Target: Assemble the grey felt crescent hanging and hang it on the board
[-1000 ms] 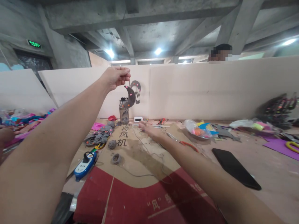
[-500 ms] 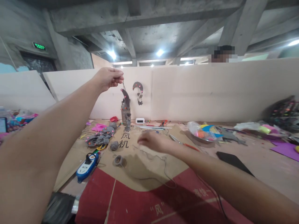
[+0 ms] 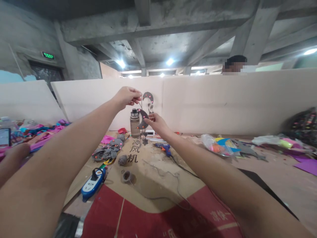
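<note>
My left hand [image 3: 130,97] is raised and pinches the cord from which a grey crescent moon ornament [image 3: 143,119] hangs. Small pink and orange balls dot the moon, and little grey pieces dangle below it on strings. My right hand [image 3: 156,121] grips the moon's right edge between thumb and fingers. Just behind stands a clear water bottle [image 3: 135,124] with a dark lid. A similar moon ornament [image 3: 148,97] hangs on the pale partition beyond.
A blue glue gun [image 3: 166,148] with its cable lies on the cardboard [image 3: 153,185]. Left are a grey yarn ball [image 3: 122,160], a pile of grey pieces [image 3: 107,150] and a power strip [image 3: 93,184]. A bowl of supplies [image 3: 214,147] sits right. Another person's arm [image 3: 15,157] shows at far left.
My right hand has risen from above the cardboard to hold the moon, which now faces me more. My left hand has moved right and slightly down. The glue gun has come into view.
</note>
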The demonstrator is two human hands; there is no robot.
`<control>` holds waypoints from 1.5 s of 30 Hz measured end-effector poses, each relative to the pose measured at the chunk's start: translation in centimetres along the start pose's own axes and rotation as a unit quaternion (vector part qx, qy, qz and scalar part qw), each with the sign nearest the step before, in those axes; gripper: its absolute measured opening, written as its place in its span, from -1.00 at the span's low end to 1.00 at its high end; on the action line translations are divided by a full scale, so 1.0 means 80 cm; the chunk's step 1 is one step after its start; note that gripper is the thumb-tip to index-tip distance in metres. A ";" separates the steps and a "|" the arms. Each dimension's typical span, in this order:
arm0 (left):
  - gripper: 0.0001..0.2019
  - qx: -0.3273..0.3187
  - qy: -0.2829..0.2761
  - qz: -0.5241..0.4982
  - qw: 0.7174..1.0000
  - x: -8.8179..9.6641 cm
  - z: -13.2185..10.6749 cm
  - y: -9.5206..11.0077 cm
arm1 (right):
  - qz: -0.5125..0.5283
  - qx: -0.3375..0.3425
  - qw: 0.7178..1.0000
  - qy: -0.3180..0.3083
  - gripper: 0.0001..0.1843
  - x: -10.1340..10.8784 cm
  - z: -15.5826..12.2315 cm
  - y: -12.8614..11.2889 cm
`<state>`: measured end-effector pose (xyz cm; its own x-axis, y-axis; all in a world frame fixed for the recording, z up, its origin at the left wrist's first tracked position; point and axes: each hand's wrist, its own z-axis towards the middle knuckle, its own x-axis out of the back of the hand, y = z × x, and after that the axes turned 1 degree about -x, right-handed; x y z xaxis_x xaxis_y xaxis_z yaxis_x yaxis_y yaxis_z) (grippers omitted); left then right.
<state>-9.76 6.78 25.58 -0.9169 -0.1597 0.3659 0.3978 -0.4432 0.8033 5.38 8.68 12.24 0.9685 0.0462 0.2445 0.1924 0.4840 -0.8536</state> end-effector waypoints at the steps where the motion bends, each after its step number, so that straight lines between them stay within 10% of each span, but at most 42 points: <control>1: -0.89 0.001 -0.001 -0.003 1.000 -0.001 0.001 0.000 | 0.012 -0.001 1.000 -0.013 -0.66 -0.004 -0.001 0.006; 9: -0.89 0.008 0.013 -0.014 1.000 0.004 0.008 -0.016 | 0.005 0.003 1.000 0.007 -0.79 0.001 0.012 0.032; 22: -0.88 0.058 0.114 -0.059 0.990 0.021 0.040 -0.067 | 0.029 0.014 0.998 0.058 -0.81 0.044 0.065 0.000; 35: -0.86 0.122 0.093 -0.158 0.975 0.004 0.067 -0.110 | -0.073 0.052 0.989 0.116 -0.78 0.075 0.137 -0.032; 45: -0.90 0.050 0.149 -0.237 0.959 -0.037 -0.010 -0.092 | -0.186 0.077 0.969 0.145 -0.75 0.073 0.197 -0.031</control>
<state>-10.02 9.83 18.19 -0.9586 -0.2118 -0.1903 -0.0792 -0.4436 0.8927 8.08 21.54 23.08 0.8451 -0.3921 0.3633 0.5316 0.5458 -0.6477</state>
